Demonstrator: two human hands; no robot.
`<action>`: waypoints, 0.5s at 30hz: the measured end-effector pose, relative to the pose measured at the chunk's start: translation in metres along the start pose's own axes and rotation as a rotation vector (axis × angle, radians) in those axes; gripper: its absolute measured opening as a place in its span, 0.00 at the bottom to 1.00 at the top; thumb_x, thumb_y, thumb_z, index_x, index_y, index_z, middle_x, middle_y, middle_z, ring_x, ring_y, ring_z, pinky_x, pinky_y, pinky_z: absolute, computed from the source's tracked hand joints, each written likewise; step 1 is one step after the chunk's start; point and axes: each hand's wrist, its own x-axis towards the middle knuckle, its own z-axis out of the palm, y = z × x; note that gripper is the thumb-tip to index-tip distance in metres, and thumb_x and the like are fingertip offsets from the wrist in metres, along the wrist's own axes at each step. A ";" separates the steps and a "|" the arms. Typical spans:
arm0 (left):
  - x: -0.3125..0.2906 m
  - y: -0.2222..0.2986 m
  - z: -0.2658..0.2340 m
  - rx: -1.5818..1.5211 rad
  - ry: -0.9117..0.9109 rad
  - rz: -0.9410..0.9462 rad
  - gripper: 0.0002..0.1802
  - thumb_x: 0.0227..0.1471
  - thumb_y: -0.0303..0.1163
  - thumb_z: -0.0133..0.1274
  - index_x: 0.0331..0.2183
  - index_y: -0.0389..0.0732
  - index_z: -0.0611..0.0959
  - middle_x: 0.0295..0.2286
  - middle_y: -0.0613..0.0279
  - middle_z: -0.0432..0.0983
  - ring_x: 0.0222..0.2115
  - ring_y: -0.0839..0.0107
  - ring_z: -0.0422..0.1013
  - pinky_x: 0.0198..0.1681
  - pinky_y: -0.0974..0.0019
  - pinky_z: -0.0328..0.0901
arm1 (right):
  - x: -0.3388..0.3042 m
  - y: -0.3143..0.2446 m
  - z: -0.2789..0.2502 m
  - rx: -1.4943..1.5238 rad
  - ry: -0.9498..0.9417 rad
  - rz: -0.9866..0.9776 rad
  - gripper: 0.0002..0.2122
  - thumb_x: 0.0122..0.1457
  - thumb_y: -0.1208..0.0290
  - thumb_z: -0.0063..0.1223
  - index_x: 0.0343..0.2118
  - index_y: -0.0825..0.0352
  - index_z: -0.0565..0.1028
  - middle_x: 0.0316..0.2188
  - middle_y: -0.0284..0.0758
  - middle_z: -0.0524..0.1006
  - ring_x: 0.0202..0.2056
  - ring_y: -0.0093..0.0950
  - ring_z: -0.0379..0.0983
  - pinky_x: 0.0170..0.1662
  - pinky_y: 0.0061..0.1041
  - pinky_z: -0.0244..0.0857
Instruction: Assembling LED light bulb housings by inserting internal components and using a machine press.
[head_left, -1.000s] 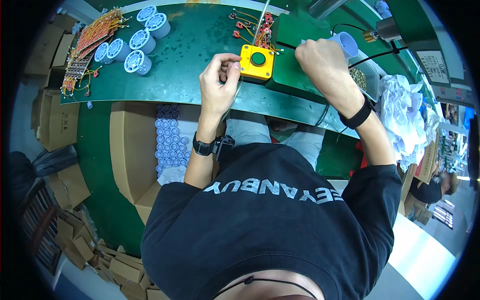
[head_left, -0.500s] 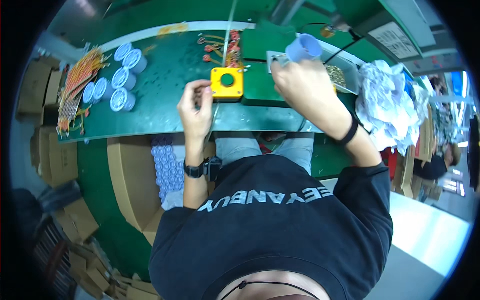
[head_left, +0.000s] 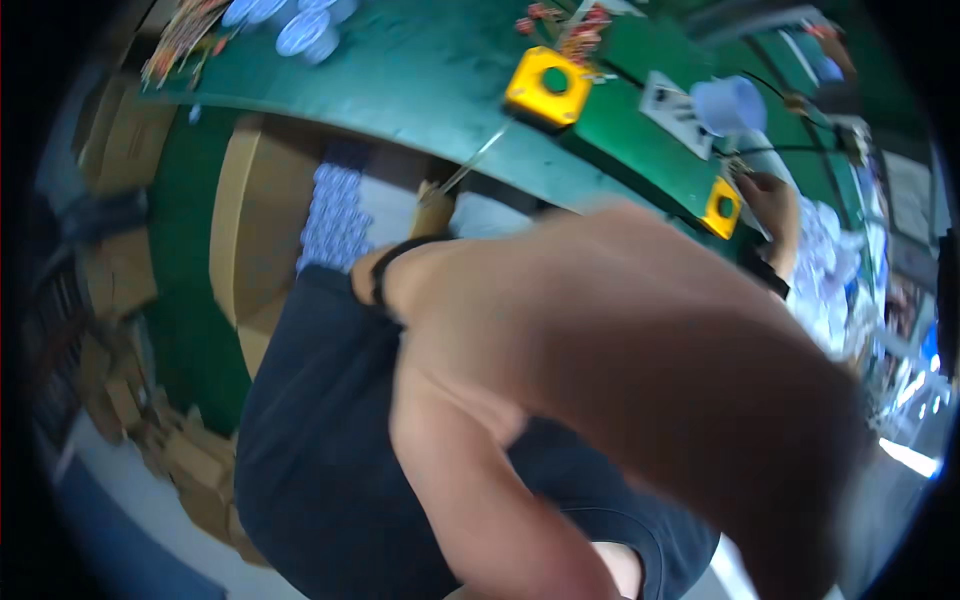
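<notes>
My left hand (head_left: 600, 310) is raised very near the camera, large and blurred. Its fingers stretch rightward and its thumb stands apart; nothing shows in it. Around its wrist runs a black band. On the right, my right hand (head_left: 772, 208) is at the small brass parts (head_left: 736, 166), fingers curled down; whatever they hold is hidden. Beside it lies a yellow box (head_left: 722, 207) with a round green middle. A similar yellow box (head_left: 553, 95) sits at the bench edge. A translucent bluish cup (head_left: 730, 107) stands beside a white plate with dark openings (head_left: 678, 117).
The green bench (head_left: 420, 75) carries several lidded cups (head_left: 308, 38), bundled orange wires (head_left: 185, 40) and red-ended leads (head_left: 588, 32). Crumpled plastic (head_left: 825, 250) lies right. Below, an open carton (head_left: 235, 215) stands by stacked bluish cups (head_left: 335, 215). More cartons (head_left: 195, 460) fill the lower left.
My left hand has left the yellow box and come up close to the camera. My right hand has moved back from beside the cup toward the brass parts. The view has tilted and shifted.
</notes>
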 end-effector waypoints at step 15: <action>-0.025 0.007 0.030 -0.056 0.163 -0.015 0.10 0.65 0.37 0.47 0.32 0.45 0.75 0.24 0.65 0.67 0.22 0.70 0.59 0.29 0.65 0.56 | 0.011 0.039 0.023 0.098 0.118 -0.085 0.13 0.58 0.63 0.64 0.42 0.64 0.85 0.33 0.41 0.85 0.37 0.27 0.83 0.42 0.25 0.73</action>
